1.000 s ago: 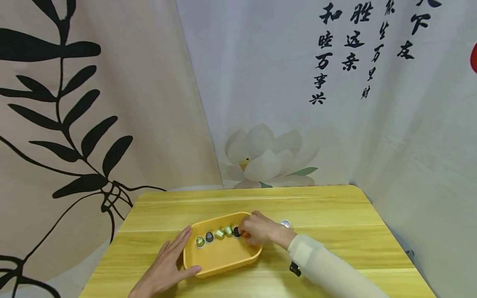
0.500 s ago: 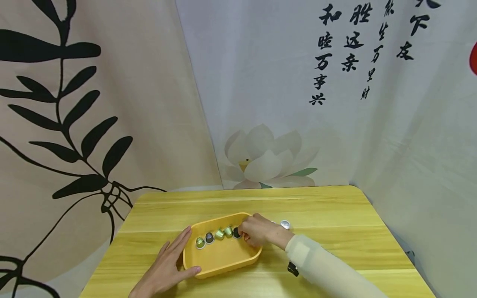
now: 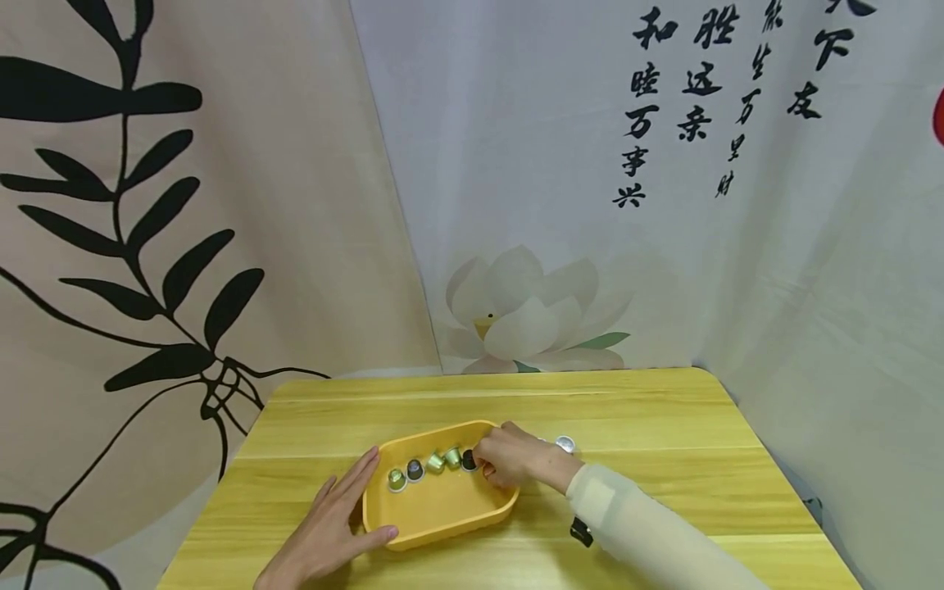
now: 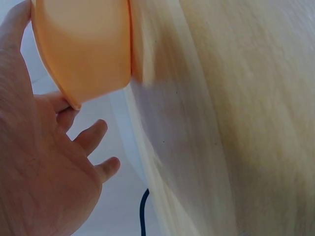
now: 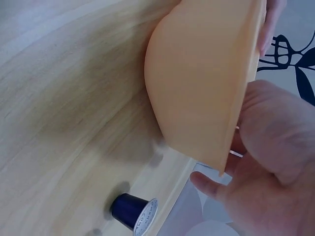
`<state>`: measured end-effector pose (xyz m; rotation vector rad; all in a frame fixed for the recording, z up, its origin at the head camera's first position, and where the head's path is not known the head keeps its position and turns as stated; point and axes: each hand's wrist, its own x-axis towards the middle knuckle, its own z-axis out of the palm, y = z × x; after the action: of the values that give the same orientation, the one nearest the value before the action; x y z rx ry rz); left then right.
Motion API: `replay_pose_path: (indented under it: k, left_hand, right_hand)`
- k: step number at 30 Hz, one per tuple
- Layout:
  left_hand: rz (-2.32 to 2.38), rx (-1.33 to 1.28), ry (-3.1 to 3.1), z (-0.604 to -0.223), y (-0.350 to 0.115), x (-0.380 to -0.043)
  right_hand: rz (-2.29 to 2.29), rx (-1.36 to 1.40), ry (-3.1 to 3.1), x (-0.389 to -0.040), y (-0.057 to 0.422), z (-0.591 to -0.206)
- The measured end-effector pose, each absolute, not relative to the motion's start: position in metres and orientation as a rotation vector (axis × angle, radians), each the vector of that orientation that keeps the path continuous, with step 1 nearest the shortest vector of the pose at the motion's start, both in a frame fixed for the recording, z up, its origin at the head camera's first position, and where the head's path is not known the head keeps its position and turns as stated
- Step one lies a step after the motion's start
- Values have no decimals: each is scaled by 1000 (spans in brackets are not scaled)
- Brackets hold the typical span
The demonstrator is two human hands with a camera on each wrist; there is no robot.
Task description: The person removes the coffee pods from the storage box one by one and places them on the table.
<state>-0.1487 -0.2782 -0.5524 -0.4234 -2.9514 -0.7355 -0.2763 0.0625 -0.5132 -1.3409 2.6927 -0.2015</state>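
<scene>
A yellow tray (image 3: pixel 435 512) lies on the wooden table, with a row of small coffee capsules along its far side: a green capsule (image 3: pixel 397 480), a grey-purple capsule (image 3: pixel 415 470), two pale green capsules and a black capsule (image 3: pixel 468 460). My left hand (image 3: pixel 328 516) rests against the tray's left end, fingers straight along the rim and thumb at the near corner. My right hand (image 3: pixel 516 457) reaches over the right rim with curled fingers, pinching a capsule right beside the black one; the tray wall (image 5: pixel 202 83) mostly hides those fingertips in the right wrist view.
Outside the tray, beyond my right wrist, lies a capsule with a silver lid (image 3: pixel 565 443). The right wrist view shows a dark blue capsule (image 5: pixel 132 211) on its side on the table (image 3: pixel 664 459). Printed cloth (image 3: pixel 531 205) hangs behind the table.
My right hand and forearm shift very slightly left, uncovering a sliver of another pale item near the silver-lidded capsule. The left hand, tray and row of capsules stay in place.
</scene>
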Motion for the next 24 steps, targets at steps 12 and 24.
replay_pose_path:
  k: [12,24]
  left_hand:
    - [-753,-442,-2943,-555,-279,-150]
    - [-733,-446,-2939,-553,-280,-147]
  right_hand:
    - [-454,-1388,2647,-281,68,-497]
    - [-654,-1449,2587,-274,66,-490]
